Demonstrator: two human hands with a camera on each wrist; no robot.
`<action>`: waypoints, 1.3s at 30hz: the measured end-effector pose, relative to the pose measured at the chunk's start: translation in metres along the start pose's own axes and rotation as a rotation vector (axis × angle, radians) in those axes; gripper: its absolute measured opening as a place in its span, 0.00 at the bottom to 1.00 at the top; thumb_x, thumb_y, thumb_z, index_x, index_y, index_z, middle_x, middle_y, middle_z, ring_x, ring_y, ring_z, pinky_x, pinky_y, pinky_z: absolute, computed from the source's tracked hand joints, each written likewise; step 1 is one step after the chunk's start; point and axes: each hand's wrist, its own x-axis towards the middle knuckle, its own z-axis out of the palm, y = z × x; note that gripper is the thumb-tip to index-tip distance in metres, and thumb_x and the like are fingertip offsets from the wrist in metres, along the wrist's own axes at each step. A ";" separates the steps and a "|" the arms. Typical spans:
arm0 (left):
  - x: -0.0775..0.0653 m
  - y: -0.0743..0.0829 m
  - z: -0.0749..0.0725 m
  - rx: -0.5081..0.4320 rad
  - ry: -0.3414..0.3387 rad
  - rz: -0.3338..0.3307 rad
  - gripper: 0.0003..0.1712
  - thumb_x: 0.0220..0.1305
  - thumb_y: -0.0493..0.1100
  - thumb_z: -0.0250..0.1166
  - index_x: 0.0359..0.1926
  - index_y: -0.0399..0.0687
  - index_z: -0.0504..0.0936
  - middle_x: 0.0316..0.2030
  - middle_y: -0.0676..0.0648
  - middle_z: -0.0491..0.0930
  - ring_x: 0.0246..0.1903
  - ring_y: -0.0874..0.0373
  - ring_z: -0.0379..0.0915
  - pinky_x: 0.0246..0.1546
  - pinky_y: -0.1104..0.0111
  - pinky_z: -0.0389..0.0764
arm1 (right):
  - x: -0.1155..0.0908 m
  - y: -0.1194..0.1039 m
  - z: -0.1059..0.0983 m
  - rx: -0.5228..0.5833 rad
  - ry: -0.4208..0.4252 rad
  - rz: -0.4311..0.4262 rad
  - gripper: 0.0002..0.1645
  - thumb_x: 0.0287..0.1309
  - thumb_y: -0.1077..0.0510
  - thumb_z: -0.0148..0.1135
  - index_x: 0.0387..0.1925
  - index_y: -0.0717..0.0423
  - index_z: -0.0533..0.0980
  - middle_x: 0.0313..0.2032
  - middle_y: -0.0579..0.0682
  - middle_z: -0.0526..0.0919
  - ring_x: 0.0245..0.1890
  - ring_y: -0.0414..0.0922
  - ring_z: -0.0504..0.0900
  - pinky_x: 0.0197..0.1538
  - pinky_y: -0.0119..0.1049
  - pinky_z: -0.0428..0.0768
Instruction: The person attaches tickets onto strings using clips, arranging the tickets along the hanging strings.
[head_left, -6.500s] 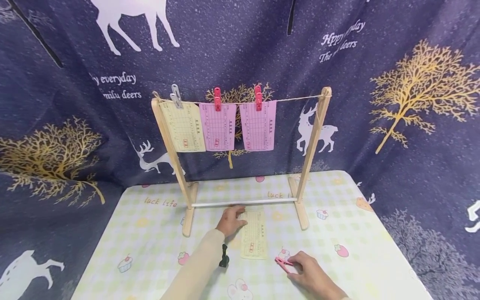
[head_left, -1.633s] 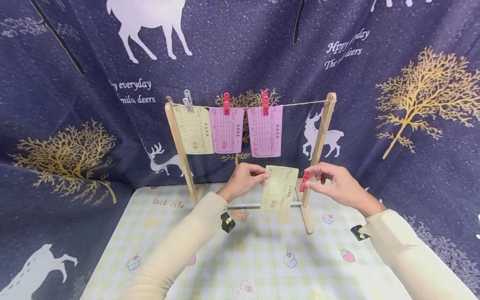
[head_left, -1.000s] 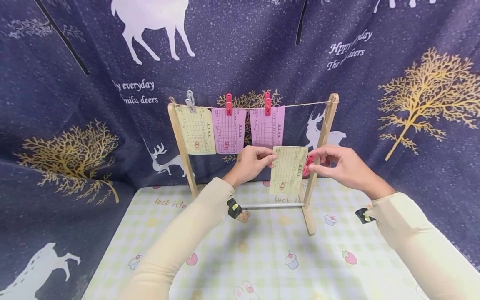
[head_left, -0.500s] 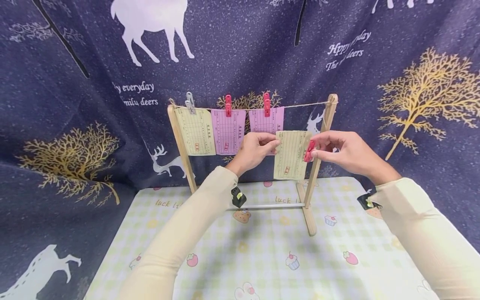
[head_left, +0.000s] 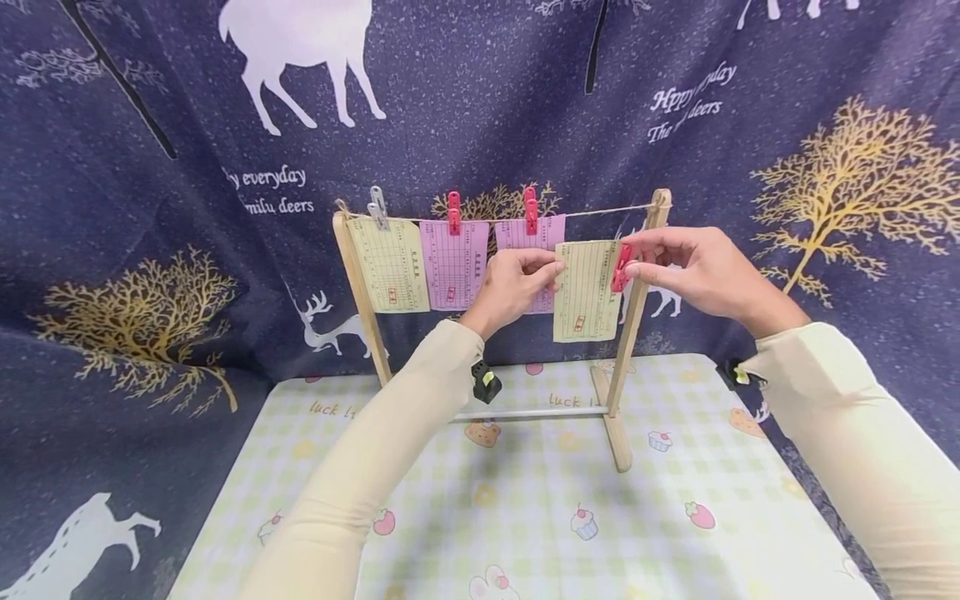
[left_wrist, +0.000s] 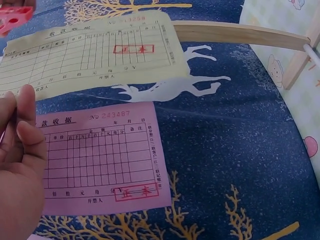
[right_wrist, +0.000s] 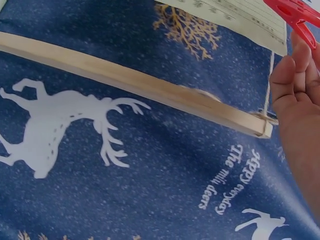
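Between my two hands hangs a yellow receipt slip point(head_left: 587, 292), upright, a little below the twine line point(head_left: 609, 210). My left hand point(head_left: 517, 287) pinches its upper left edge between thumb and fingers. In my right hand point(head_left: 690, 271) is a red clothespin point(head_left: 622, 268), pinched close to the slip's right edge. Behind the slip and my left hand, a pink receipt slip point(head_left: 551, 227) hangs from the twine under a red clothespin point(head_left: 531, 210) and is partly covered. The right wrist view shows the held clothespin point(right_wrist: 295, 15) near the yellow slip's corner point(right_wrist: 250, 20).
Another pink slip point(head_left: 453, 267) and a yellow slip point(head_left: 390, 267) hang farther left, under a red clothespin point(head_left: 453, 213) and a grey clothespin point(head_left: 378, 208). The wooden rack's right post point(head_left: 636, 333) stands just behind my right hand. A checked cloth point(head_left: 525, 500) covers the table.
The yellow slip was lying on the table and is now lifted in my left hand. Both hands have risen steadily toward the twine, the clothespin staying in my right hand.
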 end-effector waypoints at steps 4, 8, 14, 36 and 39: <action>0.004 0.002 0.002 -0.004 0.015 0.007 0.11 0.69 0.39 0.66 0.48 0.37 0.87 0.29 0.45 0.87 0.30 0.57 0.84 0.36 0.73 0.81 | 0.009 -0.005 -0.006 0.014 0.018 -0.004 0.20 0.63 0.62 0.68 0.56 0.61 0.81 0.30 0.43 0.81 0.27 0.37 0.78 0.32 0.24 0.73; 0.008 0.005 0.004 0.004 0.037 0.006 0.12 0.69 0.40 0.65 0.49 0.39 0.87 0.28 0.46 0.87 0.29 0.60 0.84 0.37 0.76 0.78 | 0.017 -0.007 -0.012 0.028 0.031 -0.043 0.19 0.63 0.63 0.67 0.55 0.64 0.80 0.31 0.40 0.83 0.29 0.36 0.81 0.33 0.23 0.74; 0.012 0.010 0.008 0.004 0.074 0.006 0.12 0.70 0.41 0.64 0.49 0.40 0.87 0.28 0.47 0.87 0.29 0.62 0.84 0.31 0.76 0.76 | 0.031 -0.012 -0.019 0.048 0.030 -0.085 0.18 0.64 0.63 0.66 0.55 0.65 0.80 0.33 0.38 0.86 0.32 0.34 0.84 0.37 0.21 0.76; 0.022 0.012 0.022 0.055 0.170 -0.018 0.11 0.72 0.42 0.63 0.49 0.45 0.87 0.27 0.49 0.87 0.28 0.62 0.84 0.21 0.74 0.64 | 0.068 -0.020 -0.034 -0.028 0.069 -0.017 0.17 0.64 0.58 0.67 0.51 0.64 0.81 0.31 0.31 0.84 0.30 0.31 0.82 0.32 0.22 0.73; 0.023 0.011 0.024 0.050 0.176 -0.011 0.11 0.72 0.42 0.63 0.49 0.44 0.87 0.26 0.48 0.87 0.28 0.61 0.84 0.20 0.74 0.66 | 0.071 -0.019 -0.034 -0.013 0.068 -0.007 0.17 0.64 0.58 0.68 0.50 0.63 0.82 0.31 0.32 0.84 0.31 0.30 0.82 0.33 0.22 0.73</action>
